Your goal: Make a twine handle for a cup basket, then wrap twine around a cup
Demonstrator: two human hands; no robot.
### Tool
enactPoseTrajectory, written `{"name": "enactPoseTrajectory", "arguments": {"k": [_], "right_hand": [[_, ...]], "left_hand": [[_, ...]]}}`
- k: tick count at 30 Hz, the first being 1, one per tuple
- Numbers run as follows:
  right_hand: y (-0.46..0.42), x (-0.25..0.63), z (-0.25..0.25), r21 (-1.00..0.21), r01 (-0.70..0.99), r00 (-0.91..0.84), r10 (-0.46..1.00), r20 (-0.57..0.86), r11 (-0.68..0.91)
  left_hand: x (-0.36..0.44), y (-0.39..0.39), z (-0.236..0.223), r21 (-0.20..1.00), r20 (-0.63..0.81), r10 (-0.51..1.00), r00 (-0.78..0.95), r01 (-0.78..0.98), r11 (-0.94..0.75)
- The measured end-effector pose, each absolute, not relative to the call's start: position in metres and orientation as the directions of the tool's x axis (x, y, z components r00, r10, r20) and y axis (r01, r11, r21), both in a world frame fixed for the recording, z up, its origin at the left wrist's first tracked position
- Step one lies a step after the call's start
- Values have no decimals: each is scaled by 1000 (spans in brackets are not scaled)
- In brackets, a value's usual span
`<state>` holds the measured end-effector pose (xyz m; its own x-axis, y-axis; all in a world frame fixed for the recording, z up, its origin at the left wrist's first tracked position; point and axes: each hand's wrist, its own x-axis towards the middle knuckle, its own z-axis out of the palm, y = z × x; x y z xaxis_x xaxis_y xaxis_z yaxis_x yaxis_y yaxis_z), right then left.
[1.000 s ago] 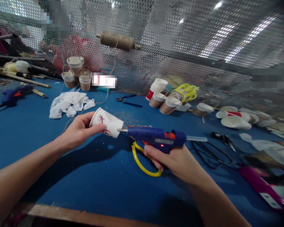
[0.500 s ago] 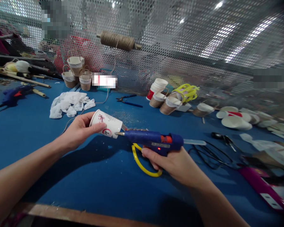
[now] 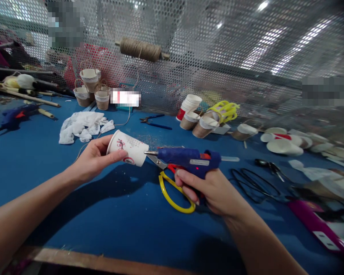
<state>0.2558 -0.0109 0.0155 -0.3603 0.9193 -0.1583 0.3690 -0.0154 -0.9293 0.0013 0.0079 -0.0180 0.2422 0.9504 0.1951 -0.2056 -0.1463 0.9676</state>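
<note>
A white paper cup [image 3: 132, 148] with red print lies tilted on its side in my left hand [image 3: 99, 154], thumb along its wall and fingers behind it. My right hand [image 3: 206, 187] is closed round the handle of a blue hot glue gun [image 3: 186, 158], its small red light lit. The gun's metal nozzle points left, right at the bottom end of the cup; whether it touches I cannot tell. A clear glue stick [image 3: 229, 159] juts from the gun's back. Below the gun, scissors with yellow handles [image 3: 173, 200] rest on the blue table, partly hidden by gun and hand.
Crumpled white cloth [image 3: 84, 124] and pliers [image 3: 156, 122] lie behind the cup. Twine-wrapped cups [image 3: 102, 99] stand back left, others [image 3: 205, 128] back right. A second glue gun [image 3: 17, 114] lies left. Black cable [image 3: 253, 185] and a purple power strip [image 3: 315, 225] are on the right.
The glue gun has risen slightly and tilted, so its nozzle moved from the cup's lower side up to the bottom end. More of the scissors shows. My left hand still holds the cup.
</note>
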Motion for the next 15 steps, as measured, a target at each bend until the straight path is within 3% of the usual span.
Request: {"name": "enactPoseTrajectory", "arguments": {"k": [6,15], "right_hand": [[-9,254,16,-960,219,-415,873,-254,-176],[-7,255,18,-948,138,-449,835,-319,-288]], "left_hand": [[0,7,-18,962,249,937,244,-175,-210],[3,-2,-6,944,311,935,174,58,-324]]}}
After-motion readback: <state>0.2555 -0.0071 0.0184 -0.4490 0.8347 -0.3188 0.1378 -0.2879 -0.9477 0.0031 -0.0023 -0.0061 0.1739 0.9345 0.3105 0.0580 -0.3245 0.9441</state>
